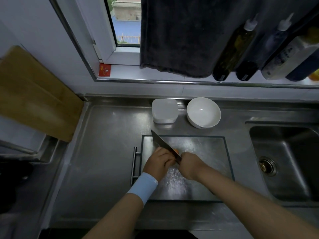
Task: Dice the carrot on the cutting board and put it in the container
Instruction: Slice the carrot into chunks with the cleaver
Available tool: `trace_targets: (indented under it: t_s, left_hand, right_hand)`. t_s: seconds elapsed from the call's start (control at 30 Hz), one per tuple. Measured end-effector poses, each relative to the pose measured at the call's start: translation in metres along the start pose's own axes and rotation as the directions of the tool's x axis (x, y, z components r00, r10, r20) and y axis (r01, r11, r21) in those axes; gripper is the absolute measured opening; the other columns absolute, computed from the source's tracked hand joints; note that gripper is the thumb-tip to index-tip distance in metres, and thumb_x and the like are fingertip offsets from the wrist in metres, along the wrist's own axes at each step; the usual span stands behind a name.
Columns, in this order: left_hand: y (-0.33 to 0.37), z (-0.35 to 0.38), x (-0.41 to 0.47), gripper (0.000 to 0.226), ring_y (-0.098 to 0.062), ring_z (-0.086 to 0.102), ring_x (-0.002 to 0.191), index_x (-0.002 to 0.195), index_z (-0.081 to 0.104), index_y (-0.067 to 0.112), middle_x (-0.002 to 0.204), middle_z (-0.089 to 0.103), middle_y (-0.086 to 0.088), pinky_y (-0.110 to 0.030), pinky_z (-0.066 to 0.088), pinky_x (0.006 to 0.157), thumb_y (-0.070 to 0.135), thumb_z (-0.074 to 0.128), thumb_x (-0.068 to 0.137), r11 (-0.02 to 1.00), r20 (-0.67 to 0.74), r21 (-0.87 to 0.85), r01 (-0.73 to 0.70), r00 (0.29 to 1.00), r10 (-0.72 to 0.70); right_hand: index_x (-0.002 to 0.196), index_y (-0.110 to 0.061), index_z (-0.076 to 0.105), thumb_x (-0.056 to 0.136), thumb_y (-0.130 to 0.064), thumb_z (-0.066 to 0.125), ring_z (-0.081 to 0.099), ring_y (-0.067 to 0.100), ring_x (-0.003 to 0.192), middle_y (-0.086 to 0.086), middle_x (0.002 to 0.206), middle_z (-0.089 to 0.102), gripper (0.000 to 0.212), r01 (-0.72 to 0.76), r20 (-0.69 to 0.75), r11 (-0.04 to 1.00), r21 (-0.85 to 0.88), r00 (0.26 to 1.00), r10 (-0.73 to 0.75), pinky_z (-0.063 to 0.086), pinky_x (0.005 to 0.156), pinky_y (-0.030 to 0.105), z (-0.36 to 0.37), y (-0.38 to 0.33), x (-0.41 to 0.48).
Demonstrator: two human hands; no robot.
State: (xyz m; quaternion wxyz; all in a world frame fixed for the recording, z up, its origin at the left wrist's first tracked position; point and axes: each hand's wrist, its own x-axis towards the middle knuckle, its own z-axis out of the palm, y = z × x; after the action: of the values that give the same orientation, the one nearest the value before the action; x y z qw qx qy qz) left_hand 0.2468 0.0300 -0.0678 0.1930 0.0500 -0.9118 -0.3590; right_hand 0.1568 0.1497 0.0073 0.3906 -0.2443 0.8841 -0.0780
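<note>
**Carrot under the knife on a steel cutting board, head view**

The carrot (176, 150) lies on the left half of the cutting board (207, 152). Only a small orange patch of it shows, between the two hands and just beside the blade. The left hand (159, 161), with a pale blue wristband (144, 186) on its forearm, sits over the carrot with its fingers curled down and pressed together, holding it to the board. The right hand (189, 165) grips the handle of the knife (164, 144) with its fingers wrapped tightly round it. The blade runs from this hand up and to the left, passes over the carrot, and its tip reaches beyond the board's far left corner. How much of the carrot has been cut cannot be told.

The board is metal with a dark rim and a bar handle (134, 165) on its left edge. It rests on a stainless steel counter (103, 152). Behind the board stand a translucent white container (164, 110) and, just beside it to the right, a white bowl (203, 112); nothing shows in the bowl. To the right of the board is a sink (284, 161). A wooden board (34, 94) leans against the wall on the left. On the window sill stand several bottles (234, 49), with a dark towel (176, 37) hanging next to them.
</note>
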Motion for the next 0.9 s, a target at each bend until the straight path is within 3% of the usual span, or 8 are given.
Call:
trace_targets:
  t_s: [0.2,0.3,0.4,0.57,0.9]
  left_hand:
    - [0.002,-0.002,0.000,0.012,-0.003,0.048,0.090,0.080,0.073,0.010,0.088,0.066,-0.002,-0.001,0.029,0.089,-0.001,0.072,0.077,0.999,0.031,0.038,0.008,0.999,-0.009]
    - [0.003,-0.003,0.000,0.013,-0.005,0.049,0.090,0.083,0.073,0.010,0.089,0.066,-0.002,0.000,0.028,0.090,-0.001,0.072,0.078,0.998,0.040,0.053,0.018,0.999,-0.021]
    - [0.000,-0.002,-0.001,0.013,-0.005,0.049,0.089,0.084,0.073,0.010,0.089,0.065,-0.002,-0.001,0.029,0.090,-0.002,0.072,0.078,0.998,0.042,0.059,0.018,0.999,-0.021]
    - [-0.002,0.000,-0.003,0.013,-0.005,0.049,0.089,0.085,0.074,0.009,0.089,0.065,-0.002,-0.003,0.030,0.088,-0.002,0.070,0.079,0.998,0.043,0.059,0.027,0.999,-0.029]
    - [-0.001,-0.002,-0.004,0.009,-0.010,0.052,0.089,0.083,0.074,0.010,0.091,0.066,-0.001,-0.007,0.034,0.088,0.002,0.069,0.082,0.998,0.037,0.048,0.029,0.999,-0.031]
  right_hand:
    - [0.086,-0.021,0.053,0.091,-0.014,0.054,0.059,0.016,0.078,0.001,0.088,0.059,0.009,0.024,-0.046,0.999,0.033,0.999,-0.023,0.046,0.069,0.025,0.015,0.009,0.012]
    - [0.092,-0.019,0.057,0.093,-0.018,0.056,0.058,0.016,0.078,0.002,0.091,0.062,0.001,0.037,-0.081,0.998,0.050,0.996,-0.033,0.046,0.070,0.025,0.019,0.012,0.016]
    - [0.099,-0.014,0.061,0.093,-0.020,0.054,0.060,0.017,0.082,0.006,0.100,0.067,0.011,0.068,-0.106,0.995,0.077,0.993,-0.060,0.049,0.075,0.027,0.033,0.013,0.024]
    - [0.096,-0.016,0.064,0.094,-0.024,0.052,0.063,0.018,0.082,0.004,0.094,0.068,0.015,0.124,-0.118,0.983,0.136,0.987,-0.108,0.051,0.075,0.029,0.041,0.012,0.034]
    - [0.087,-0.017,0.054,0.093,-0.025,0.052,0.062,0.025,0.080,0.009,0.093,0.066,0.010,0.021,-0.135,0.991,0.133,0.991,-0.003,0.043,0.066,0.028,0.053,0.036,0.014]
